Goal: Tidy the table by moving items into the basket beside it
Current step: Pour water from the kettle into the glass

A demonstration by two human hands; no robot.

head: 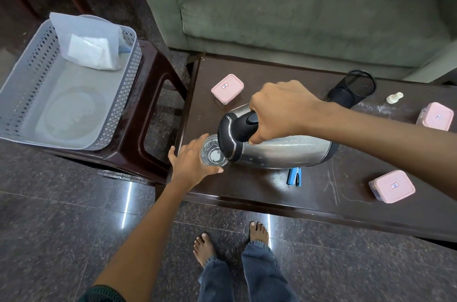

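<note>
My right hand (282, 111) grips the black handle of a steel kettle (284, 150), which is tilted far over to the left above the dark table (247, 192). The kettle's black lid end meets the rim of a clear glass (212, 153). My left hand (190, 165) is wrapped around that glass at the table's left front corner. The grey perforated basket (123, 93) stands on a brown stool to the left, holding a clear plastic bag (89, 41) and a clear plate (71, 113).
Three pink lidded boxes lie on the table: one at the back left (227, 87), one at the far right (436, 116), one at the front right (392, 186). A black mesh cup (352, 89), a blue stapler (294, 176) and a small white object (394, 98) are also there. A green sofa (296, 4) stands behind.
</note>
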